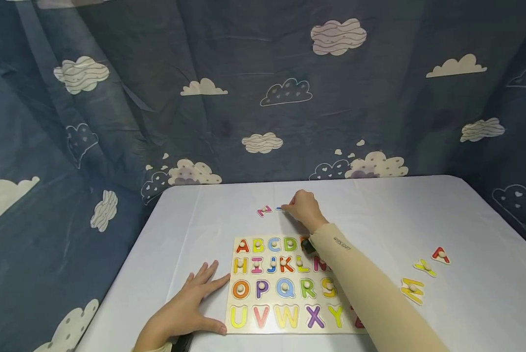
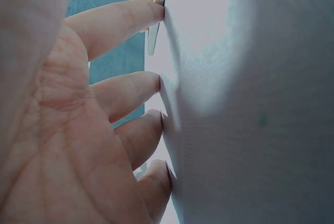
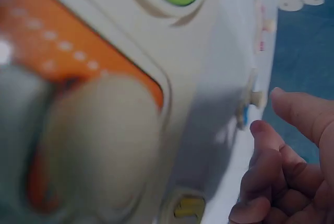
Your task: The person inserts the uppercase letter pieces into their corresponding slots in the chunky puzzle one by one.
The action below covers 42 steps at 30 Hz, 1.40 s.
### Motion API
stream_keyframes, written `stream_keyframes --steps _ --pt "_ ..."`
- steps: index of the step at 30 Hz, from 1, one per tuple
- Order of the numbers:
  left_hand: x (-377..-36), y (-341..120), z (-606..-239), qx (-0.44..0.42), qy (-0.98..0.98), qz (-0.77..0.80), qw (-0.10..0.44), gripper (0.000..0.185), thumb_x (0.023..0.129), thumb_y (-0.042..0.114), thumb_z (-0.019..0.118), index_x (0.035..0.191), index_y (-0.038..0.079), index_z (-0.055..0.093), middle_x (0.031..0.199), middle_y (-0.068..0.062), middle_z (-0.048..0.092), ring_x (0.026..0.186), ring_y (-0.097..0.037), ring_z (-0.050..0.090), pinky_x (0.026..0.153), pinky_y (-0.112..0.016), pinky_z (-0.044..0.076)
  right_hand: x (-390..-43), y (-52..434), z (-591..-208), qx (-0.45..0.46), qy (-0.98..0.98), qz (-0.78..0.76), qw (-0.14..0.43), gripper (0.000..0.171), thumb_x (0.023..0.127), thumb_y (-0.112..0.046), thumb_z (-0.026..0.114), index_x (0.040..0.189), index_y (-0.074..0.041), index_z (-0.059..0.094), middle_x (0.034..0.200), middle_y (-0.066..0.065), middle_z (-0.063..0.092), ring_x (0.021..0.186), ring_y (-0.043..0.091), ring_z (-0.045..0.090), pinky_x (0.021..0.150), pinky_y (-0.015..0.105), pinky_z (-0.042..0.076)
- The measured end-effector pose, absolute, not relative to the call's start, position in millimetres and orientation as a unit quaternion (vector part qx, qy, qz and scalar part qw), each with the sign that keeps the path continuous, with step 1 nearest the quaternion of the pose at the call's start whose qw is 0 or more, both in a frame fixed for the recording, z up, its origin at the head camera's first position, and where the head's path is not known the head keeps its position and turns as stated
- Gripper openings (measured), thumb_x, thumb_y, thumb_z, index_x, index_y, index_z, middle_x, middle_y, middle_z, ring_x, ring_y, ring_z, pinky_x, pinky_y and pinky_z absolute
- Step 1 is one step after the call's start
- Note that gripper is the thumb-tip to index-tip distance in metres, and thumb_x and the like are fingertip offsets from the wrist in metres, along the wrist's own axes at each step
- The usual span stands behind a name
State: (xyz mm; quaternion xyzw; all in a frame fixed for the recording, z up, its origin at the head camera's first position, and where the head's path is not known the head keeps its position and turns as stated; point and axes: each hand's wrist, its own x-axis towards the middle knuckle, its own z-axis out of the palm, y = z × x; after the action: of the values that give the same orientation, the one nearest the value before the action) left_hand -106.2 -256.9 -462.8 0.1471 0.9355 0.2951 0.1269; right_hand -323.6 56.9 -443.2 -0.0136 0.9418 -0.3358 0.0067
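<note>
My right hand [image 1: 304, 210] reaches over the board to a small blue letter piece [image 1: 279, 209] on the white table behind it. In the right wrist view, thumb and index finger stand apart close to the round knob of that blue piece [image 3: 245, 115], with a gap showing. The other fingers are curled. My left hand [image 1: 190, 308] rests with spread fingers on the table, thumb and index finger at the left edge of the wooden alphabet board [image 1: 229, 274]. In the left wrist view, fingertips of the left hand [image 2: 78, 114] press on the cloth.
A pink letter piece [image 1: 264, 210] lies left of the blue one. To the right lie a red A [image 1: 441, 255], a yellow-green letter [image 1: 424, 268] and a yellow letter [image 1: 412, 291]. Knobbed letters fill several board slots. A dark cloud-print curtain [image 1: 245, 117] hangs behind the table.
</note>
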Motion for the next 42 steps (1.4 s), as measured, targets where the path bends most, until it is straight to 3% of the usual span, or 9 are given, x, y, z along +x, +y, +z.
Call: stream_keyframes --steps 8,12,18,24,30,36,42 --pt "-105.0 -255.7 -463.6 0.145 0.936 0.294 0.126 0.115 0.057 0.061 0.100 0.157 0.025 0.057 0.179 -0.015 0.026 0.167 -0.047 0.011 0.130 -0.077 0.008 -332.8 41.3 -451.4 -0.004 0.951 -0.308 -0.023 0.030 0.092 -0.026 0.085 0.087 0.002 0.075 0.089 0.018 0.080 0.075 0.026 0.071 0.076 0.041 0.062" --pt "-106.9 -257.4 -462.7 0.144 0.937 0.291 0.125 0.115 0.057 0.062 0.099 0.158 0.025 0.056 0.179 -0.015 0.025 0.167 -0.046 0.011 0.131 -0.075 0.009 -334.7 35.6 -451.5 -0.006 0.953 -0.302 -0.033 0.030 0.091 -0.025 0.087 0.089 0.003 0.076 0.090 0.020 0.081 0.079 0.030 0.077 0.083 0.046 0.065" --pt "-105.9 -257.2 -460.1 0.144 0.938 0.290 0.122 0.115 0.057 0.060 0.100 0.158 0.025 0.057 0.179 -0.015 0.025 0.167 -0.046 0.011 0.131 -0.075 0.008 -333.0 33.4 -450.9 -0.014 0.954 -0.295 -0.056 0.032 0.090 -0.024 0.088 0.092 0.006 0.076 0.089 0.021 0.080 0.076 0.029 0.075 0.080 0.045 0.065" --pt "-103.8 -257.7 -458.4 0.154 0.936 0.294 0.119 0.114 0.059 0.057 0.101 0.158 0.022 0.056 0.179 -0.017 0.025 0.167 -0.049 0.012 0.130 -0.077 0.008 -332.8 34.2 -448.4 -0.023 0.957 -0.284 -0.056 0.026 0.089 -0.018 0.087 0.087 0.005 0.075 0.086 0.020 0.079 0.068 0.023 0.064 0.072 0.042 0.060" --pt "-103.9 -256.5 -458.8 0.156 0.936 0.293 0.119 0.114 0.059 0.057 0.101 0.158 0.021 0.056 0.179 -0.017 0.024 0.167 -0.049 0.012 0.130 -0.077 0.008 -333.5 38.2 -446.4 -0.029 0.958 -0.281 -0.037 0.013 0.090 -0.009 0.081 0.085 0.001 0.077 0.091 0.018 0.080 0.077 0.027 0.071 0.078 0.042 0.063" --pt "-104.3 -257.6 -459.0 0.159 0.937 0.290 0.114 0.115 0.059 0.058 0.100 0.158 0.021 0.056 0.179 -0.017 0.024 0.166 -0.049 0.013 0.130 -0.077 0.009 -336.3 41.1 -447.2 -0.036 0.955 -0.294 -0.024 0.012 0.090 -0.010 0.082 0.085 0.000 0.078 0.097 0.018 0.081 0.082 0.028 0.072 0.083 0.042 0.062" --pt "-104.6 -259.2 -459.0 0.166 0.936 0.289 0.115 0.115 0.060 0.059 0.099 0.159 0.022 0.055 0.179 -0.018 0.023 0.166 -0.050 0.013 0.129 -0.078 0.009 -339.5 44.6 -447.9 -0.035 0.951 -0.306 -0.003 0.011 0.094 -0.009 0.080 0.088 0.001 0.078 0.098 0.017 0.080 0.081 0.025 0.068 0.076 0.035 0.058"
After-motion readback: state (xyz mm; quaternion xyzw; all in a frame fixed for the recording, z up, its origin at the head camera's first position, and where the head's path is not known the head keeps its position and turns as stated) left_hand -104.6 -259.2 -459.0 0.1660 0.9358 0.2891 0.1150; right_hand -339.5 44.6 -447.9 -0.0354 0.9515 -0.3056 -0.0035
